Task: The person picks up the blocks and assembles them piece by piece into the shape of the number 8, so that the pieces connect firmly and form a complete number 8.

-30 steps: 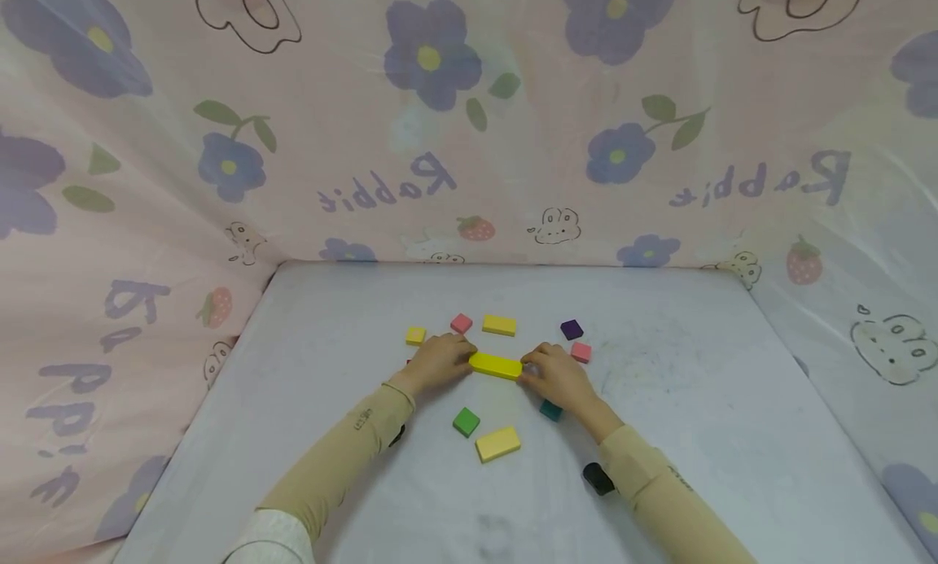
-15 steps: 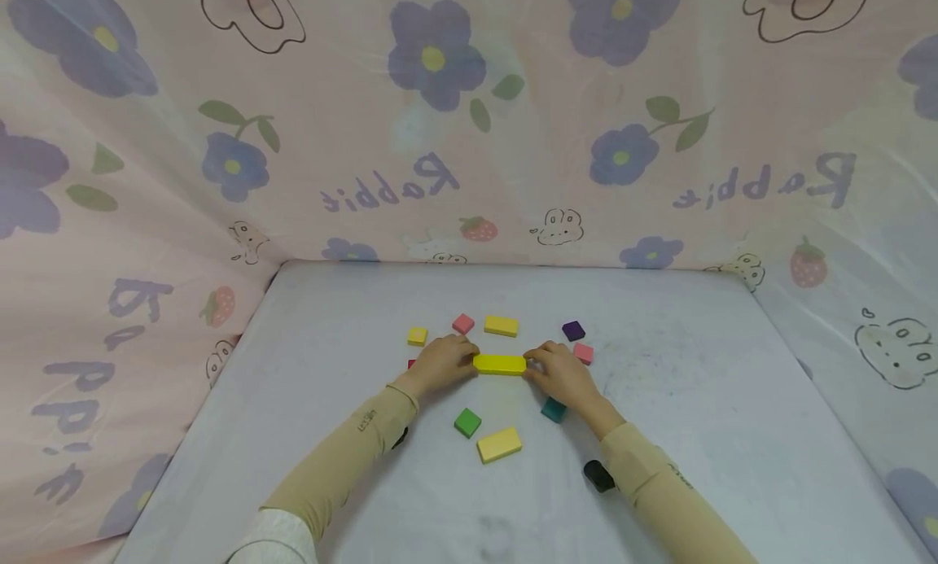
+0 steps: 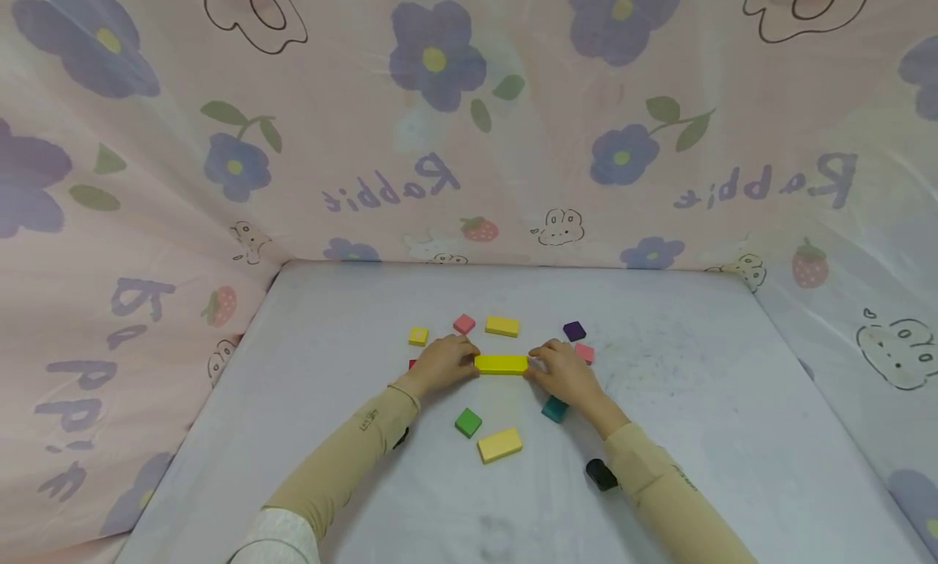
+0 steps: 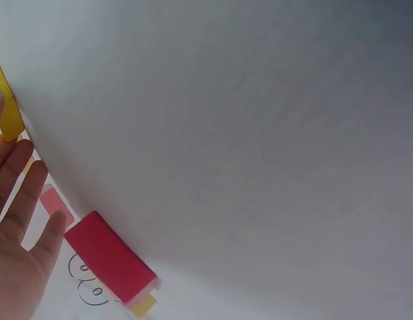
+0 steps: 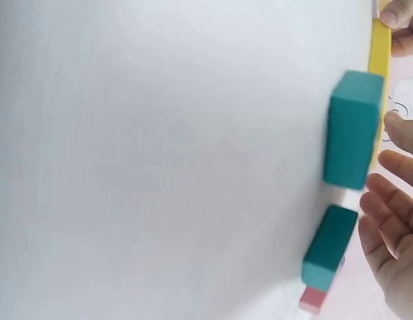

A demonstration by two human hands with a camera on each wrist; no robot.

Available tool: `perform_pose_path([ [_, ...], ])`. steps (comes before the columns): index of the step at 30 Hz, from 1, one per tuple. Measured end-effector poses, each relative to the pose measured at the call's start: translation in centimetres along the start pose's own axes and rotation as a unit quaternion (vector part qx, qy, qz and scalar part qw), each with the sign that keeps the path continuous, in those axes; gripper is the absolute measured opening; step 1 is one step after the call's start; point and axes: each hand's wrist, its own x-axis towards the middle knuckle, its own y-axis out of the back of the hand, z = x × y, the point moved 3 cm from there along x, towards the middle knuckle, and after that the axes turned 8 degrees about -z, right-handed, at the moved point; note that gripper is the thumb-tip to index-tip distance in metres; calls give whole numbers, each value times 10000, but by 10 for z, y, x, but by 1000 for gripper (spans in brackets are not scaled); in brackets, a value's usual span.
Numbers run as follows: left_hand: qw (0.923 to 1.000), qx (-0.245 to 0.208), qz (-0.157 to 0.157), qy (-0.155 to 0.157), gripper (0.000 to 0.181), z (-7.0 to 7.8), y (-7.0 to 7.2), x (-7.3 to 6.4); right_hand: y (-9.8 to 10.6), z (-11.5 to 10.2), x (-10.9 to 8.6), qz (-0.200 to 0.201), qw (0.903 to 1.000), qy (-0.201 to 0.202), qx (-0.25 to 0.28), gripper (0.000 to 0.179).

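A long bright yellow block (image 3: pixel 501 365) lies crosswise between the two hands in the head view. My left hand (image 3: pixel 443 363) pinches its left end between thumb and fingers; the left wrist view shows this end of the yellow block (image 4: pixel 6 107) at the frame's edge. At the other end, my right hand (image 3: pixel 566 375) pinches the block with its thumb and index finger, the remaining fingers spread. Beside the right hand in its wrist view stand a teal block (image 5: pixel 355 130) and a second teal block (image 5: pixel 330 247). A red block (image 4: pixel 110 257) is near the left fingers.
Beyond the hands lie a yellow rectangular block (image 3: pixel 501 326), a pink block (image 3: pixel 464 324), a small yellow block (image 3: pixel 418 336) and a purple block (image 3: pixel 575 331). Nearer are a green block (image 3: pixel 468 422) and a pale yellow block (image 3: pixel 500 445). Patterned cloth (image 3: pixel 513 141) borders the white table (image 3: pixel 366 303).
The long yellow block has turned slightly from slanting to level across the head view, both hands staying at its ends. The whole head view has shifted a little.
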Motion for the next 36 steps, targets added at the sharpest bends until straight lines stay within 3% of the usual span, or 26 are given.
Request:
perform_pose_path([
  [7,9996,-251,108,13,34,-3,-3,1,11,8,-14,10,9997,-161,198,27],
  [12,9994,-316,151,26,34,-4,-1,-1,15,18,-28,-2,9997,28,259,20],
  [18,9992,-322,202,87,34,-5,0,0,16,23,-45,-141,9990,378,175,28],
  [22,9990,-382,143,165,35,-5,0,0,14,23,-52,-350,9987,367,-19,34],
  [36,9978,-614,125,198,36,-5,-2,1,9,22,-58,-370,9977,574,-11,26],
])
